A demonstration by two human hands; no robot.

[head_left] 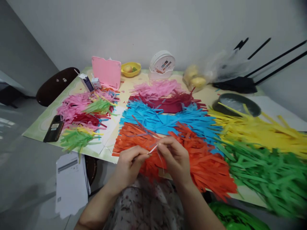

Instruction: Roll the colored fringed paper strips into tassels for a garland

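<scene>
Between my hands a thin white strip (153, 149) is stretched, with a loose pale end trailing down from the right. My left hand (131, 164) pinches one end of it. At the other end, the thumb and fingers of my right hand (175, 158) are closed on the same strip. Below and around both hands lies orange fringed paper (203, 163). Just beyond it is blue fringed paper (165, 123), then dark red fringed paper (168, 105) and pink fringed paper (158, 88).
Green fringed paper (271, 175) and yellow fringed paper (263, 129) spread at the right. Mixed tassels (79, 108) and a phone (54, 128) lie left. A dark tray (217, 103), a yellow fruit bowl (130, 74) and a pink stand (106, 72) sit farther back.
</scene>
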